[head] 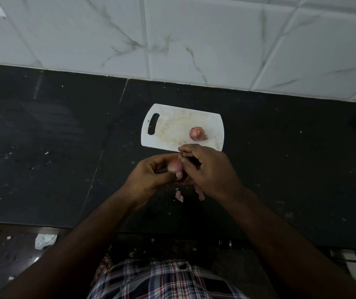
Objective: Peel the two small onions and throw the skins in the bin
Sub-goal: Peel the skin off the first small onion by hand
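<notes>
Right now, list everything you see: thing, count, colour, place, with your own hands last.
onion on the board: one, pinkish, right part of the cutting board
held onion: one, pinkish, between both hands
skin scraps: a few, pink, on the counter below the hands
cutting board: one, white, stained, mid-counter
counter: one, black, speckled
wall tiles: white, veined, behind the counter
crumpled paper: white pieces, lower left
left hand: holds the onion
right hand: pinches at its top

Bare forearms, no sleeves in view; plaid shirt (168, 281) checked in white, dark blue and red.
</notes>
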Demonstrator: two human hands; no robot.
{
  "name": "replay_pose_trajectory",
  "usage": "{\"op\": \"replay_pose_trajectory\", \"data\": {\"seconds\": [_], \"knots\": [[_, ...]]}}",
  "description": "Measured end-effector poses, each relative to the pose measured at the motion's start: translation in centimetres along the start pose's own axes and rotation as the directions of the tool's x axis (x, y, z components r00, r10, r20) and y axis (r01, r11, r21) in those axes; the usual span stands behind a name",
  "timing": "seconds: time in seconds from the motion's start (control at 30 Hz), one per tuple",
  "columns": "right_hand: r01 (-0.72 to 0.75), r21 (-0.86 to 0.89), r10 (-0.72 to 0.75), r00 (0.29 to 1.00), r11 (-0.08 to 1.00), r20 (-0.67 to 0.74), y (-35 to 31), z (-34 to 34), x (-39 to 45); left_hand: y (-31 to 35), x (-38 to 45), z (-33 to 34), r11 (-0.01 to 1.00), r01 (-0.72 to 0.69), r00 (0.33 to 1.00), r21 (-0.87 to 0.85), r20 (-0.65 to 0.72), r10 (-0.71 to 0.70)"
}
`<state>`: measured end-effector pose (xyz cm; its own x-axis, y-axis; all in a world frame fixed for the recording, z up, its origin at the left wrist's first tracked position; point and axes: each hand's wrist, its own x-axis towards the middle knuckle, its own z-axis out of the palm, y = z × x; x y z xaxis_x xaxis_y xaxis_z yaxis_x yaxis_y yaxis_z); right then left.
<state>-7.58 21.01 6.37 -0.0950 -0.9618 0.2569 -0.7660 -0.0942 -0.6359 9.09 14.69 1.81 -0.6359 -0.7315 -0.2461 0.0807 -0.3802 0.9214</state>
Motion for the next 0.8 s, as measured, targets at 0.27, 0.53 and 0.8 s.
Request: {"op": "replay_pose_trajectory", "data": {"seconds": [0.27, 0.53, 0.8], "knots": [[-0.246, 0.273, 0.247, 0.968, 0.930, 0.030, 0.49, -0.33, 0.18, 0.10, 0.09, -0.02, 1.000, -0.008, 1.000, -0.008, -0.007, 0.008], [-0.255, 0.284, 0.250, 0.967, 0.924, 0.055, -0.40, 0.49, -0.18, 0.65, 0.13, 0.23, 0.988, -0.041, 0.999, 0.147, 0.005, 0.041], [-0.327, 0.372, 0.323, 0.944, 0.869, 0.074, 0.21, 0.04, 0.08, 0.60, 0.15, 0.00, 0.985, -0.036, 0.999, 0.170, -0.019, 0.039]]}}
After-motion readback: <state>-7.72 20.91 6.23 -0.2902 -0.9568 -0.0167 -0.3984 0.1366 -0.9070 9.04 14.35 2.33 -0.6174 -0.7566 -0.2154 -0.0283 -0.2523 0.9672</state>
